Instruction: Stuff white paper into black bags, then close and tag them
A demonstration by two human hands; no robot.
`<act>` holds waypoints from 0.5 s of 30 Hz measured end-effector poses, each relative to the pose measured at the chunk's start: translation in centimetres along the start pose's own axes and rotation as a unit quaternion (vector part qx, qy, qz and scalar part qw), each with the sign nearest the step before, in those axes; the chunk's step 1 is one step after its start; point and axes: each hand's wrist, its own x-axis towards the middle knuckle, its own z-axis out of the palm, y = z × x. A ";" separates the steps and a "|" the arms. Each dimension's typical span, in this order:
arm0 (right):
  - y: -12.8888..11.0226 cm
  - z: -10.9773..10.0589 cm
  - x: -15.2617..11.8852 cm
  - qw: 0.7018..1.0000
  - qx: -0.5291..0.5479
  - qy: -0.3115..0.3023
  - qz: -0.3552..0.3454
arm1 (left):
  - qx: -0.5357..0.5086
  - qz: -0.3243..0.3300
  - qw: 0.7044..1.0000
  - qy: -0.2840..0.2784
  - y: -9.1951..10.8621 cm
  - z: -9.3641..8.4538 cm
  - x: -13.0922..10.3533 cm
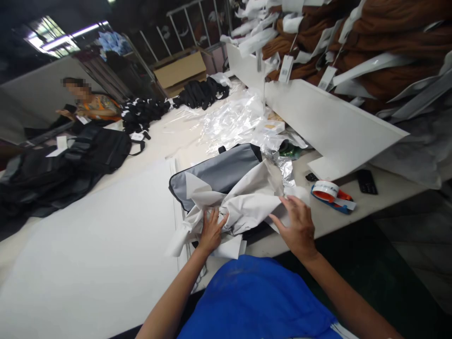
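A grey bag with black edging (pixel 219 172) lies on the table in front of me, partly covered by crumpled white paper (pixel 247 209). My left hand (pixel 212 230) presses on the paper's left part, fingers spread. At the paper's right end is my right hand (pixel 299 225), its thumb and fingers apart around the paper's edge. Whether the right fingertips touch the paper is hard to tell. Much of the bag's lower side is hidden under the paper.
Right of the bag lie a tape dispenser (pixel 332 195) and a black phone (pixel 366 181). Clear plastic bags (pixel 236 120) spread behind. White sheets (pixel 106 235) and black bags (pixel 84 150) lie left. A white board (pixel 332 122) borders brown goods. A person (pixel 100 107) sits far left.
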 end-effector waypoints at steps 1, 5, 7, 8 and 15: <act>0.4 0.1 0.5 0.999 -0.046 -0.014 -0.015 | 0.002 0.004 1.000 -0.001 0.2 0.0 -0.5; 3.7 2.0 0.3 0.977 -0.076 -0.194 -0.054 | -0.020 0.058 0.997 -0.041 0.7 0.3 -3.3; 5.3 3.4 -0.3 0.958 -0.042 -0.272 -0.076 | -0.037 0.080 0.994 -0.068 0.6 0.5 -4.5; 5.9 4.2 -0.3 0.950 -0.034 -0.298 -0.082 | -0.042 0.083 0.993 -0.076 0.6 0.7 -4.8; 9.5 11.5 7.0 0.939 -0.045 -0.330 -0.087 | -0.045 -0.005 0.997 -0.068 -0.1 1.3 1.3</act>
